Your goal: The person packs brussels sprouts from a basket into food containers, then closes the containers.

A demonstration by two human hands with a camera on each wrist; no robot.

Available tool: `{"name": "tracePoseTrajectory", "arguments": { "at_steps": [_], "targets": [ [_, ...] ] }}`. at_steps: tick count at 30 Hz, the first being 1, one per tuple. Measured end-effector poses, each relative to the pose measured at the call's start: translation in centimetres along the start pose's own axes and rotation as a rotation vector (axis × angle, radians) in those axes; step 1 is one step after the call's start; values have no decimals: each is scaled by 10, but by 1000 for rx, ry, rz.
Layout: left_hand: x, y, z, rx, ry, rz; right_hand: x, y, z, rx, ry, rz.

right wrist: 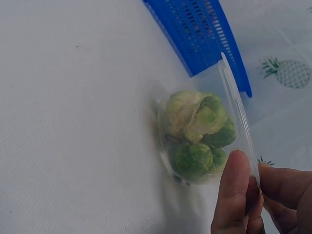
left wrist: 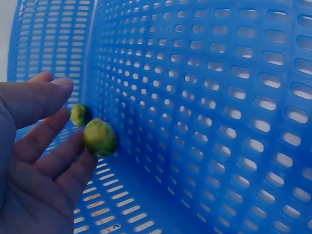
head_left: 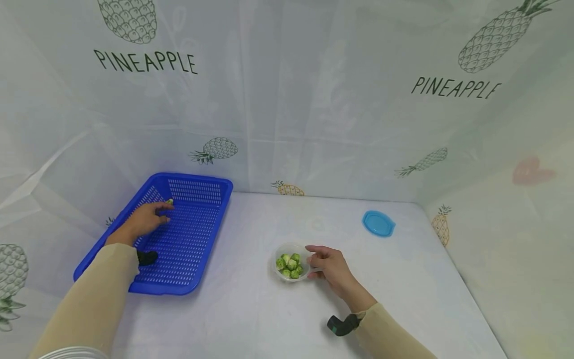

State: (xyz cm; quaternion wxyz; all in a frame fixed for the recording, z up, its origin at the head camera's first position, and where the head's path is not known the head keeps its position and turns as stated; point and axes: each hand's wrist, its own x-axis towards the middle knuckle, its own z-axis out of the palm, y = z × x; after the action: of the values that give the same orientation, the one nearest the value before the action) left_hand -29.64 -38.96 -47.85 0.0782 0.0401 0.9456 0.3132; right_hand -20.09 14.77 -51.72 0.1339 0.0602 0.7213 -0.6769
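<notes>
My left hand (head_left: 144, 218) is inside the blue plastic basket (head_left: 193, 286) at the left. In the left wrist view its thumb stands apart from the fingers. Its fingertips are right at a Brussels sprout (left wrist: 100, 137), which lies low by the basket wall; a second Brussels sprout (left wrist: 80, 115) lies just beyond. With my right hand (head_left: 333, 268) I pinch the rim of a round clear plastic container (head_left: 280, 249), thumb on one side and fingers on the other. Several Brussels sprouts (right wrist: 197, 119) fill its bottom. It stands on the white-covered table.
A light-blue lid (head_left: 378, 223) lies flat on the table (head_left: 251, 319), toward the back right. Behind and at the sides hangs a white sheet (head_left: 296, 99) printed with pineapples. Dark wrist-camera pieces (head_left: 343, 325) stick out near both sleeves.
</notes>
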Motion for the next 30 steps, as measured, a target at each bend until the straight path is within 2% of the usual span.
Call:
{"name": "tracePoseTrajectory", "arguments": {
  "at_steps": [3,10,17,20,30],
  "targets": [
    [-1,1,1,-28,2,-3,1,0,0,2,1,2],
    [0,-2,1,-86,69,12,1,1,0,-1,-4,-3],
    [0,-3,4,-16,-17,-50,0,1,0,2,-3,2],
    [0,-3,5,4,-35,-42,0,1,0,2,-6,2],
    [3,-3,9,-34,-38,4,-1,-1,0,-1,-8,-4]
  ]
}}
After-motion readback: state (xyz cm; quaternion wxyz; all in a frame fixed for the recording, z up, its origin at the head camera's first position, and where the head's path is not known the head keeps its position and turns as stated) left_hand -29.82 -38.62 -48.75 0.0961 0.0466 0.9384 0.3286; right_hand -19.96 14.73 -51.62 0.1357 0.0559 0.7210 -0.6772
